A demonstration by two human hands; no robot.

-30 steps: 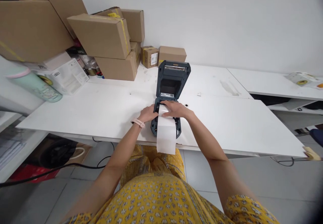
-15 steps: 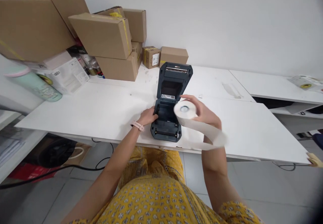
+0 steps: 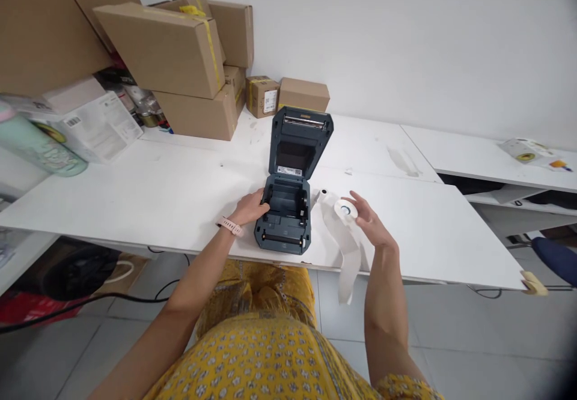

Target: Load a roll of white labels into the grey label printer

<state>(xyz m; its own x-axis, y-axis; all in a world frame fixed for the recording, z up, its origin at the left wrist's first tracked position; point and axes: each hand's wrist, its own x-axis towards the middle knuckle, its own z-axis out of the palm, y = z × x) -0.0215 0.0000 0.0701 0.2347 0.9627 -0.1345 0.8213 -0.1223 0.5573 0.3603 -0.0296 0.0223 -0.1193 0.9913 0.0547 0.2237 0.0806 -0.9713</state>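
A dark blue-grey label printer (image 3: pixel 283 232) stands on the white table with its lid (image 3: pixel 300 142) swung up, and its bay holds no roll. My left hand (image 3: pixel 250 209), with a pink watch band at the wrist, grips the printer's left side, thumb over the rim. To the printer's right, a roll of white label paper (image 3: pixel 341 206) with a bluish core rests on the table. Its loose strip (image 3: pixel 349 262) hangs over the front edge. Just right of the roll is my right hand (image 3: pixel 372 223), fingers spread. A small dark-centred round piece (image 3: pixel 323 193) sits left of the roll.
Cardboard boxes (image 3: pixel 162 51) are stacked at the back left, beside a mint-green bottle (image 3: pixel 40 145) and a white carton (image 3: pixel 101 124). Smaller boxes (image 3: pixel 304 93) stand behind the printer. Another carton (image 3: pixel 527 151) lies far right. The table's front edge (image 3: pixel 406 278) is close to me.
The label roll has come down from beside the printer bay onto the table at right, and my right hand's fingers have spread. My left hand stays on the printer. The view has shifted slightly.
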